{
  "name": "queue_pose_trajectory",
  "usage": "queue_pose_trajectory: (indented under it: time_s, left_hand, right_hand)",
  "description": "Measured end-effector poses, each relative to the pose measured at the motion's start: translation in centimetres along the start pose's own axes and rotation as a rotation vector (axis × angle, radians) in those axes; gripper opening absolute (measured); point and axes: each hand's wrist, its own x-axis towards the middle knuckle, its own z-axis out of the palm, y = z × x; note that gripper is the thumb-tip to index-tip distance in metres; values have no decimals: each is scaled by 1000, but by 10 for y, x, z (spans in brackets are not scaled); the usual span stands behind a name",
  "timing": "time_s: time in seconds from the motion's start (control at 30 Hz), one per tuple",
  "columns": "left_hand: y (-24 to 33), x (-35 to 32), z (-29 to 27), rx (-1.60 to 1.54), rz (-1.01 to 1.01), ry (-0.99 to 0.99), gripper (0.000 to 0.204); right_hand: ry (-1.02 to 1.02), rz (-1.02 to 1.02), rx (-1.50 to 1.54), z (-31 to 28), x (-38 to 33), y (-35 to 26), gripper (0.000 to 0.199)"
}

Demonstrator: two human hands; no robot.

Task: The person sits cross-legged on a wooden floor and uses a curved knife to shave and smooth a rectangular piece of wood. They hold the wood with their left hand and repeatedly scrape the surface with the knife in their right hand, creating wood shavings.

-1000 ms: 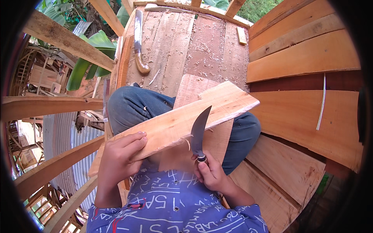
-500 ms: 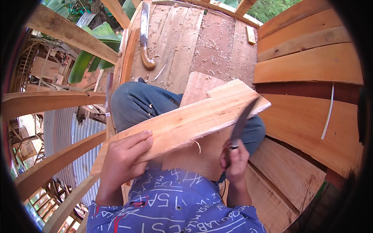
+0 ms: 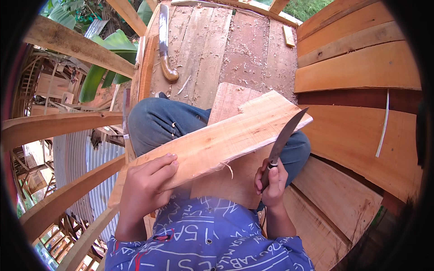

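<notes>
Seated person's left hand [image 3: 147, 187] grips a pale plank [image 3: 217, 140] across the knees, right hand [image 3: 271, 178] clenches a knife [image 3: 285, 135] at its lower edge; a curled sliver there suggests trimming is only partly done.

Daylit plank floor [image 3: 235, 49] strewn with shavings, timber beams [image 3: 77, 45] alongside.

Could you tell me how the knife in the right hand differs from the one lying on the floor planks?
The held knife has a dark blade, raised against the board's edge, gripped by the right hand. The floor knife lies flat, untouched, with a brown curved wooden handle showing. Both have long blades.
</notes>
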Motion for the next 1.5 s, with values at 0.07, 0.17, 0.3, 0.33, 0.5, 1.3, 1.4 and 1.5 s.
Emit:
queue_pose_trajectory:
  time_s: [0.07,0.17,0.3,0.33,0.5,1.3,1.4,1.5]
  left_hand:
    - [2,4,-3,-12,-3,-24,41]
    - [-2,6,-4,-47,-2,-15,40]
    - [-3,5,-3,-91,-14,21,40]
    - [-2,6,-3,-94,-7,17,40]
    - [-5,3,-5,-103,-31,14,40]
    - [8,-16,-7,-250,86,95,31]
    - [11,-26,-11,-255,115,56,31]
    - [18,-32,-14,-268,112,62,31]
  right_hand:
    - [-188,-151,-526,11,-6,0,40]
    - [-195,-289,-540,15,-7,10,34]
    - [-80,-186,-266,2,-4,6,24]
    - [-161,-324,-657,11,-8,6,24]
    - [-47,-127,-202,5,-3,8,29]
    - [-169,-309,-492,32,-49,-15,23]
    - [-292,-289,-540,18,-66,-30,23]
    - [-66,-294,-290,16,-72,-33,22]
